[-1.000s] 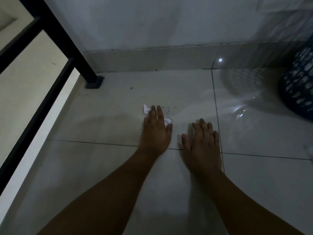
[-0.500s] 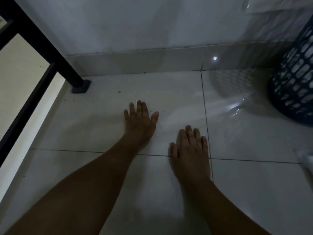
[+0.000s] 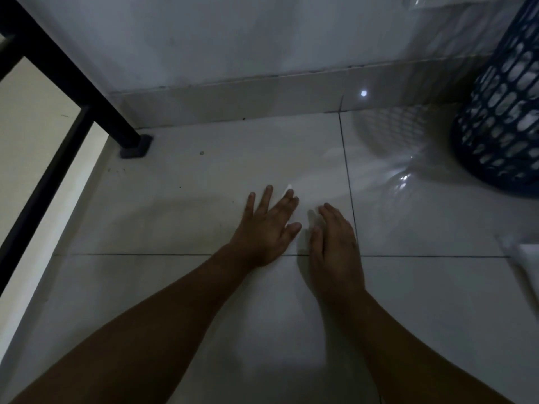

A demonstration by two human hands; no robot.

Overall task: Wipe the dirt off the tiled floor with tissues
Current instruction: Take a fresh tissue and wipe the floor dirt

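Head view, looking down at a dim corner of floor (image 3: 180,217). The left hand (image 3: 268,225) lies flat on the tile with its fingers spread and straight. A white tip of tissue (image 3: 289,187) pokes out past the fingertips, so the tissue sits pinned under that palm, pressed rather than gripped. The right hand (image 3: 335,240) rests just beside it across a grout line (image 3: 348,182), fingers together and fairly straight, curled round nothing. A paler patch shows by its thumb, but it is too blurred to tell whether that is more tissue.

The step in hand looks like the wipe itself — the left palm working the tissue over the tile while the right hand braces. The tile right around the hands shows no obvious grit. What dirt can be made out lies well to the left: a few dark specks (image 3: 116,170) near the foot of the black frame (image 3: 135,147), and one round spot (image 3: 201,153) nearer the wall (image 3: 233,39).

So the next move probably calls for sliding the tissue left and away toward those marks, keeping the palm flat and the pressure even so the paper does not bunch or slip out. The specks sit close to the frame foot, so fingertip work may be needed there. A blue basket (image 3: 501,112) stands well off to the right.
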